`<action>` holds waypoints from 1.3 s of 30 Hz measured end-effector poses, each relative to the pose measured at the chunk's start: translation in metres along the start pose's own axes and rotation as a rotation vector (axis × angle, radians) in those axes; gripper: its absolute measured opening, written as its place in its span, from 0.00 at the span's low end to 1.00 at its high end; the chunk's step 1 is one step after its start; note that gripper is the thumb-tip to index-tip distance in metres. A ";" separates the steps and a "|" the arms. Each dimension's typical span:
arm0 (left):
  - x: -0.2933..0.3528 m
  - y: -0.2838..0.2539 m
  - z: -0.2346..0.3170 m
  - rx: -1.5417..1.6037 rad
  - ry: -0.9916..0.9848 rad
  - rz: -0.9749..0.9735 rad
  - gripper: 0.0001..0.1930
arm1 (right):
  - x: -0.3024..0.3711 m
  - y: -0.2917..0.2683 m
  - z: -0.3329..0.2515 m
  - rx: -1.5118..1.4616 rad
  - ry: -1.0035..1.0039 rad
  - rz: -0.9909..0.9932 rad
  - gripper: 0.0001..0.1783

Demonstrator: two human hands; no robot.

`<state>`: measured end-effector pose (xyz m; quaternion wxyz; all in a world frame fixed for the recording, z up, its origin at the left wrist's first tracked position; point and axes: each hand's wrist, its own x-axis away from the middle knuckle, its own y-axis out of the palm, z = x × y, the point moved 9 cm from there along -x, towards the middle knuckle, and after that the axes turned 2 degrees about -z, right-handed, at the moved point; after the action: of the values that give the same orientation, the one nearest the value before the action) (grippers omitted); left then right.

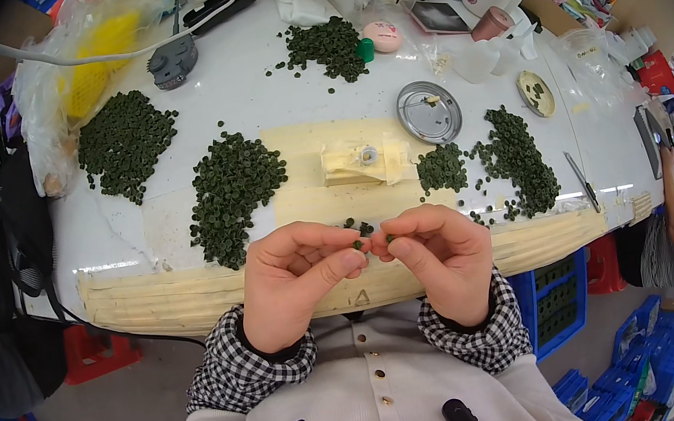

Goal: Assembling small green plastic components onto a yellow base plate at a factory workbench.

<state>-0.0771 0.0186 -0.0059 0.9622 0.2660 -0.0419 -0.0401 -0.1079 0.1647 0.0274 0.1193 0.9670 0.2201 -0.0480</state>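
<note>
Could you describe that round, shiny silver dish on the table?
The round, silver, metal-looking dish has a shallow interior and a raised rim. It lies flat on the glossy white table, holding a pale piece too small to identify. A pile of small, round, dark green pieces lies close to its near edge. Nobody is holding it.

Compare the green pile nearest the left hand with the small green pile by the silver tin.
Size: the left pile covers far more table than the small pile.
Shape: the left pile is long, stretching away from the left hand; the small pile is compact.
Neighbours: the small pile sits close to the silver tin; the left pile has no tin next to it.
Shared: both are small, dark green, roundish pieces.
</note>
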 end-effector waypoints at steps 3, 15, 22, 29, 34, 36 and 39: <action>0.001 0.001 0.001 -0.005 0.006 0.006 0.10 | -0.002 0.000 -0.004 0.107 -0.055 0.001 0.10; 0.002 0.004 0.005 -0.027 0.057 0.045 0.09 | -0.004 0.004 -0.001 0.194 -0.095 0.021 0.13; 0.004 0.004 0.006 -0.058 0.087 0.041 0.08 | -0.004 0.005 -0.002 0.206 -0.078 0.024 0.12; 0.006 0.005 0.009 -0.094 0.120 0.048 0.08 | -0.004 0.005 0.005 0.152 -0.058 0.003 0.13; 0.003 0.001 0.010 -0.061 0.110 0.080 0.09 | -0.003 0.014 -0.012 0.371 -0.157 -0.057 0.16; 0.002 0.001 0.011 -0.026 0.132 0.080 0.09 | -0.003 0.017 -0.016 0.428 -0.203 -0.080 0.18; 0.004 0.000 0.013 -0.091 0.135 0.081 0.09 | -0.004 0.017 -0.019 0.485 -0.249 -0.074 0.19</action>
<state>-0.0745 0.0117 0.0058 0.9748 0.2221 0.0141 0.0152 -0.1028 0.1529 0.0499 -0.0912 0.9452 0.2209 -0.2223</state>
